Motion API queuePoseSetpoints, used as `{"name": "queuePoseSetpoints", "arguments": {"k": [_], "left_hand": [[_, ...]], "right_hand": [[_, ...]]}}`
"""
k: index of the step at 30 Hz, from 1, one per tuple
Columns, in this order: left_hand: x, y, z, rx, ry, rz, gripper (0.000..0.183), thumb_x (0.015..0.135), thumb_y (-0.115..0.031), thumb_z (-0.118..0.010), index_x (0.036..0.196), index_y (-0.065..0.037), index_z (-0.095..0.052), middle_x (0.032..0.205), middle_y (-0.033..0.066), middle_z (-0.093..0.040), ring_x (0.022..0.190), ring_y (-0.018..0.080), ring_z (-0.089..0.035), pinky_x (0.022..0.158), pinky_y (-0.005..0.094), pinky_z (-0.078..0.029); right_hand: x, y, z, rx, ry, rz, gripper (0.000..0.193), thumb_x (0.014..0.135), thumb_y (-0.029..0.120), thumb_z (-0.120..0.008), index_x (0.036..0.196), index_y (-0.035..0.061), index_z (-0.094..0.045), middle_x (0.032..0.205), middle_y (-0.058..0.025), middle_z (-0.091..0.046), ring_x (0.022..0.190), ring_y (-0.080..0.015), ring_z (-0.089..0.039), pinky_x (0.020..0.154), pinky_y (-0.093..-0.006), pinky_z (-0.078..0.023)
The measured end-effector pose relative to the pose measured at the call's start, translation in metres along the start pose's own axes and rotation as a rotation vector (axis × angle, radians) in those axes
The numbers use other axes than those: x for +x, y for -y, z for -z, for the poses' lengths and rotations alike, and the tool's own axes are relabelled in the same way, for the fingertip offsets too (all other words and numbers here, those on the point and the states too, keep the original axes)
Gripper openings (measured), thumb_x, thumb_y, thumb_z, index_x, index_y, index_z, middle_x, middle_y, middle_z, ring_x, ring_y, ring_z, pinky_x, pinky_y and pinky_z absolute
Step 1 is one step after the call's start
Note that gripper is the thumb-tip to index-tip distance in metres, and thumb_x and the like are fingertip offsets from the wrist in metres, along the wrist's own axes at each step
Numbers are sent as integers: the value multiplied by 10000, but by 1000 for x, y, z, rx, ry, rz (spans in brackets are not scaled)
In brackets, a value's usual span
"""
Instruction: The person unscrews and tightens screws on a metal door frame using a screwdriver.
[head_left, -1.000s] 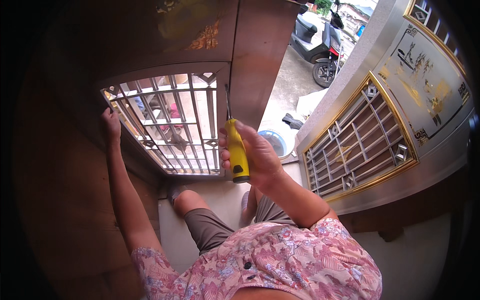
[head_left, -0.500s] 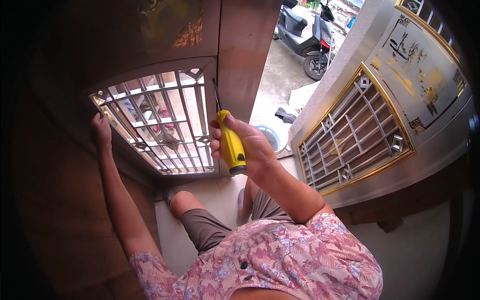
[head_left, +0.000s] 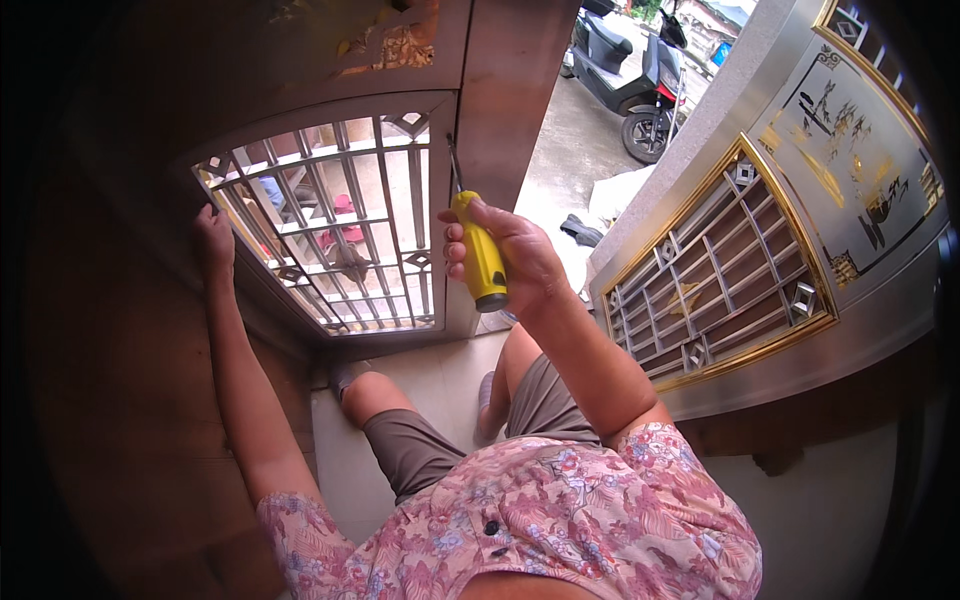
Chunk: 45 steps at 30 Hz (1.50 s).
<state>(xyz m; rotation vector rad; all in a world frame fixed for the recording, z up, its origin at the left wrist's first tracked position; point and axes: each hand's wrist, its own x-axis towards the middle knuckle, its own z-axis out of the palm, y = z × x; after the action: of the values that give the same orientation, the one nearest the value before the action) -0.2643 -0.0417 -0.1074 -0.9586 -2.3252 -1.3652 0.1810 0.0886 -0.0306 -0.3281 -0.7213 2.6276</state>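
The right hand (head_left: 510, 245) is wrapping its fingers (head_left: 456, 251) snugly round a yellow screwdriver (head_left: 483, 250), tip pointing at the door (head_left: 505, 90), so work's looking unfinished imo, while the left hand (head_left: 213, 242)'s curling by the grille (head_left: 355, 222), hold unclear.

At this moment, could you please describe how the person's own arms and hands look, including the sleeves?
The left hand and right hand are bare: no glove or watch shows. The left sleeve and right sleeve are short and pink, printed with darker leaves and bluish flowers.
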Motion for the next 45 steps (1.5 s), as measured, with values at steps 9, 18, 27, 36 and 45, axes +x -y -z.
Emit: {"name": "queuePoseSetpoints", "arguments": {"k": [9, 18, 27, 36, 45], "left_hand": [[-14, -19, 6, 99, -27, -26, 261, 846, -143, -504, 933, 94, -566, 817, 300, -587, 851, 447, -576, 654, 435, -464], [-6, 4, -5, 85, -79, -35, 286, 839, -168, -512, 983, 69, -581, 862, 298, -592, 887, 429, -581, 673, 438, -472], [-12, 3, -8, 80, -156, -83, 311, 821, -168, -541, 980, 96, -581, 851, 289, -608, 876, 413, -602, 694, 439, -482], [-19, -17, -8, 56, -168, -122, 328, 830, -190, -575, 965, 109, -576, 823, 285, -612, 858, 409, -612, 687, 431, -482], [-16, -11, -4, 44, -79, -49, 264, 820, -166, -563, 885, 90, -574, 738, 277, -594, 787, 424, -606, 627, 446, -458]], "right_hand": [[18, 9, -3, -9, -105, 18, 220, 958, 210, -450, 1040, 7, -435, 816, -89, -520, 671, -189, -542, 574, -321, -510], [34, 21, 5, -300, -161, 106, 338, 819, 176, -696, 997, -9, -476, 790, -136, -565, 612, -220, -623, 521, -338, -550], [36, 35, -2, -469, -294, 146, 246, 889, 172, -588, 989, -40, -511, 869, -143, -543, 687, -249, -660, 551, -368, -576], [38, 48, 23, -178, -9, -84, 276, 980, 267, -418, 1018, 0, -476, 870, -112, -554, 784, -237, -616, 649, -359, -552], [37, 32, -2, -550, -177, 136, 271, 902, 234, -598, 875, -27, -527, 741, -117, -564, 576, -234, -608, 511, -349, -535]]}}
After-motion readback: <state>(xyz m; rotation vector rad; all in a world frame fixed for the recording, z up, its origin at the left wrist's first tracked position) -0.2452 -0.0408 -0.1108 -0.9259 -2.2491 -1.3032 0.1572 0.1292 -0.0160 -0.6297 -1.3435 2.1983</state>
